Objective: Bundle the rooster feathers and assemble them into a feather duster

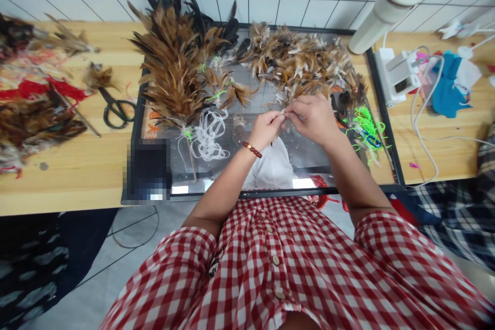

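Observation:
My left hand (267, 128), with a beaded bracelet on the wrist, and my right hand (312, 117) meet fingertip to fingertip over the glossy dark-framed board (235, 167). Both hands are closed in a pinch. A small pale bit shows between the fingertips, too small to name. Just behind them spreads a heap of loose brown and white feathers (297, 56). To the left lies a large brown feather bundle (174, 62) on a thin stick, with green string at its neck. Beside it is a tangle of white string (211, 136).
Green strings (365, 118) and a blue-handled tool (369, 137) lie right. A bottle (381, 18), a power strip (389, 75) with cables and blue cloth (450, 85) stand beyond. Black scissors (118, 112) and more feathers (42, 124) are left, near a blurred-out dark object (147, 170).

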A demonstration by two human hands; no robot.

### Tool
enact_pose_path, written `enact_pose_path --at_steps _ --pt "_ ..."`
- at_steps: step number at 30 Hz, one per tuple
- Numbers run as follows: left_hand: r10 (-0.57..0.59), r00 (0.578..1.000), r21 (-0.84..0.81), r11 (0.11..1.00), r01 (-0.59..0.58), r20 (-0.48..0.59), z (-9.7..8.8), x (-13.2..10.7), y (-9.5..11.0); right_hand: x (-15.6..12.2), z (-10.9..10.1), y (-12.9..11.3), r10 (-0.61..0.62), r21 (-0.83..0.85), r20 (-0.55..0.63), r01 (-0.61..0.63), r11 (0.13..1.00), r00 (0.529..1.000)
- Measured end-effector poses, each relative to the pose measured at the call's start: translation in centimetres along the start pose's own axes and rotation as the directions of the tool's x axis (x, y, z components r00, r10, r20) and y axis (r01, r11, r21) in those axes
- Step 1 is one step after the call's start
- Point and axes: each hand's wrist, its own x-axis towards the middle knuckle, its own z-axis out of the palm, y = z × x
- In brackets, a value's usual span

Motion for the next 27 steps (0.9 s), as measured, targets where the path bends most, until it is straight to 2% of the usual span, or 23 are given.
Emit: enact_pose_path --at_steps 3,6,9,11,14,17,19,22,25,27 --pt "-0.028 0.988 -0.064 0.998 0.019 -0.153 -0.1 0.4 -0.3 1.2 1.6 1.5 0.130 0.023 -0.071 -0.129 0.991 0.989" --pt "-0.050 0.952 -0.177 0.984 -0.004 -0.302 -0.3 1.0 -0.7 2.9 3.7 2.6 0.236 -0.032 -0.059 -0.238 0.971 0.970" --pt "-0.073 0.934 -0.264 0.964 -0.023 -0.350 -0.6 1.3 -0.7 3.9 5.3 2.7 0.269 -0.118 -0.044 -0.273 0.955 0.962" --pt "-0.088 0.925 -0.295 0.955 -0.027 -0.370 -0.7 1.3 -0.6 3.9 5.7 2.7 0.278 -0.110 -0.052 -0.282 0.953 0.959" --pt "-0.124 0.919 -0.335 0.942 -0.009 -0.374 -0.7 1.3 -0.3 3.0 5.3 2.8 0.322 0.133 -0.113 -0.307 0.942 0.940" --pt "-0.154 0.922 -0.391 0.921 0.003 -0.356 -0.4 1.4 -0.3 1.8 4.6 2.3 0.401 0.468 -0.130 -0.301 0.831 0.907" --pt "-0.167 0.924 -0.407 0.913 0.013 -0.345 -0.1 1.4 -0.4 1.1 4.3 1.5 0.405 0.564 -0.145 -0.261 0.783 0.903" --pt "-0.204 0.921 -0.410 0.910 0.054 -0.332 0.4 1.3 -0.6 0.2 4.1 0.0 0.346 0.499 -0.245 -0.188 0.846 0.906" --pt "-0.251 0.919 -0.438 0.894 0.099 -0.305 0.7 1.2 -0.7 -0.4 4.2 -1.3 0.217 0.282 -0.333 -0.123 0.952 0.918" --pt "-0.255 0.917 -0.458 0.884 0.092 -0.308 0.8 1.1 -0.7 -0.6 4.4 -1.8 0.126 0.123 -0.345 -0.088 0.988 0.930"
